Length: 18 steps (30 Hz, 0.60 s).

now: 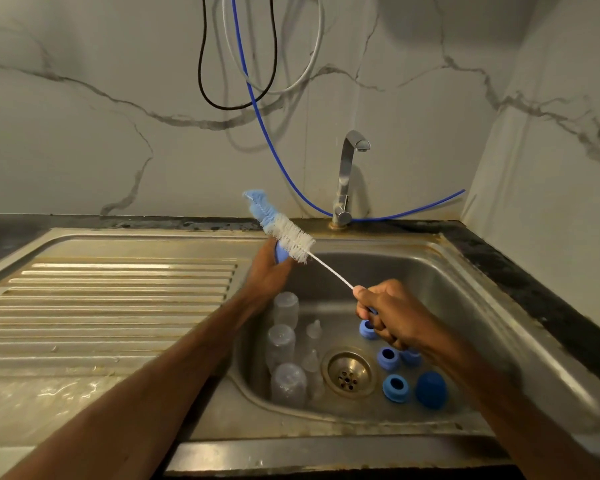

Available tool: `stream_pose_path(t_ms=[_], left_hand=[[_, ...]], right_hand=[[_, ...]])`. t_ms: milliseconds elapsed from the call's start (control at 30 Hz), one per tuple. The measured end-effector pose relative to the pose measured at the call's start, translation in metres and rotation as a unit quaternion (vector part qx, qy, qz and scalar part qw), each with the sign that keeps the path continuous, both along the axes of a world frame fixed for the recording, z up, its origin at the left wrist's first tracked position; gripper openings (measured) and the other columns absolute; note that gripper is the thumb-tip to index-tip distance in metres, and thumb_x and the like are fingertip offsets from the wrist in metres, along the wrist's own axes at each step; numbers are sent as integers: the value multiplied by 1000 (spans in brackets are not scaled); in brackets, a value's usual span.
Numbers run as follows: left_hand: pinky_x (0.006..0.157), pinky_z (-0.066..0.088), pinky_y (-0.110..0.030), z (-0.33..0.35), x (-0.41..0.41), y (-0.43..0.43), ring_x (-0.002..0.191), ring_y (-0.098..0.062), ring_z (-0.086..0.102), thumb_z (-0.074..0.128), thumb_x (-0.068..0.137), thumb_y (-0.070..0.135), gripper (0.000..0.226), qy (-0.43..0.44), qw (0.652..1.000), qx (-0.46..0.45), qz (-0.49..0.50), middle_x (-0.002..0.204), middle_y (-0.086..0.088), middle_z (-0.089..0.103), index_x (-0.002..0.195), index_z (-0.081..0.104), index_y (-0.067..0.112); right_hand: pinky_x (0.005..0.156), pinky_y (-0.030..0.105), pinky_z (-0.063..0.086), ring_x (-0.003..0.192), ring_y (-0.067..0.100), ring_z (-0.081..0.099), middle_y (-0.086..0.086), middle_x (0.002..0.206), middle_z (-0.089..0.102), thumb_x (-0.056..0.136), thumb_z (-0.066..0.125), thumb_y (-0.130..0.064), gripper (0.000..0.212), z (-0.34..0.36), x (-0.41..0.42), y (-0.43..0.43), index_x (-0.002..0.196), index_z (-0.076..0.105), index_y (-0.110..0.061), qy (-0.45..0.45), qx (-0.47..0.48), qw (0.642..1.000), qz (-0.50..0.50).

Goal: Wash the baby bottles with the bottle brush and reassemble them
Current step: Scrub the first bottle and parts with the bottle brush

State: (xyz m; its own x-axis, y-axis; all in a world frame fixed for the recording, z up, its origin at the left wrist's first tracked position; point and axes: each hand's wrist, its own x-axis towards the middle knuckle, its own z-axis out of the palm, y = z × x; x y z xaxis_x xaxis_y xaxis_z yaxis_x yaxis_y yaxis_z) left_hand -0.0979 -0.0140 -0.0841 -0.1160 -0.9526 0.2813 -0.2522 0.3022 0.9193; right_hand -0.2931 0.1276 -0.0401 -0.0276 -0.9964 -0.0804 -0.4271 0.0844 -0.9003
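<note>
My right hand (390,311) grips the handle of the bottle brush (281,228), whose white bristles and blue sponge tip point up and left over the sink's back rim. My left hand (269,271) holds a small blue piece (280,252) right under the bristles; most of it is hidden by my fingers. Three clear bottles (284,344) lie along the left side of the sink basin (447,282), with clear teats (313,332) beside them. Blue collar rings (395,388) and a blue cap (431,389) sit right of the drain.
The drain (349,374) is in the basin's middle. A chrome tap (347,178) stands behind the sink, its spout dry. A ribbed draining board (111,306) spreads to the left. Blue, black and white hoses (257,98) hang on the marble wall. A dark counter edge (534,282) runs along the right.
</note>
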Motion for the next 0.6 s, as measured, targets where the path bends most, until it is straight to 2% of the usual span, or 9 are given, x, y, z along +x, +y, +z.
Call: stream_pose_path(t_ms=[67,233,400,500,600], left_hand=[[97,57,-44,2,0,5,114,-18,64,69,97,27,45,-10,1000,6,-10,127,3,64,138,52,20],[99,56,-48,6,-10,10,118,-23,63,69,96,33,54,-31,999,-11,-29,136,-5,61,143,48,18],[97,57,-49,1,5,3,113,-20,65,72,92,42,54,-40,999,-2,-19,129,-1,63,138,52,22],[95,55,-35,2,-10,10,111,-18,63,71,95,33,51,-61,997,-12,-49,126,0,63,138,52,15],[93,57,-40,4,-16,11,104,-20,66,71,95,32,43,-59,996,-27,-57,118,-4,66,131,56,14]], right_hand=[[37,18,21,35,10,26,2,47,36,108,42,-34,53,0,2,-2,60,53,-14,9,-12,1000,-5],[35,19,21,34,9,26,3,47,35,108,41,-32,51,2,5,-5,64,54,-10,6,-35,999,-28],[34,18,22,34,9,25,3,48,34,108,42,-32,51,2,2,1,62,51,-11,1,-23,999,-27],[37,18,19,35,9,24,0,47,33,108,41,-35,51,3,6,-3,62,50,-14,3,-2,1000,-12],[35,18,19,35,9,24,2,48,32,108,41,-32,49,7,7,-3,67,51,-10,-6,-12,999,-29]])
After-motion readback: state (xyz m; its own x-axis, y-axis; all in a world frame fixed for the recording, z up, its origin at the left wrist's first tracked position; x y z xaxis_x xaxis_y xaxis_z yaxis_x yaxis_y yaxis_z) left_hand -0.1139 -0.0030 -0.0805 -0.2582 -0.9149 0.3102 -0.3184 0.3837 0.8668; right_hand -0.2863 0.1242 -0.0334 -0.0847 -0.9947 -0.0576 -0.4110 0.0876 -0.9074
